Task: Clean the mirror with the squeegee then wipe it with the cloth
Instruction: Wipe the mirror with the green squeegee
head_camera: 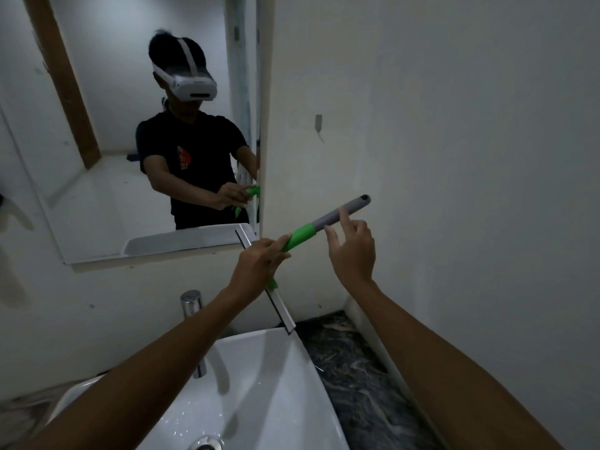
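The squeegee is held off the glass, in the air just right of the mirror at its lower right corner and above the sink. The left hand is closed around the green neck where handle meets blade, probably to steady the tool while it is taken up properly. The blade runs down from under that fist toward the sink rim, with a short stretch showing above the fist against the mirror's lower edge. The grey handle slants up and right, well clear of the left grip. The right hand is open, fingers spread, with the fingertips at the handle; no closed hold is seen there. A handover or regrip appears to be in hand, judging by the two hands along one shaft. Squeegeeing is judged not yet begun. No cloth is visible. A tap stands behind the sink.
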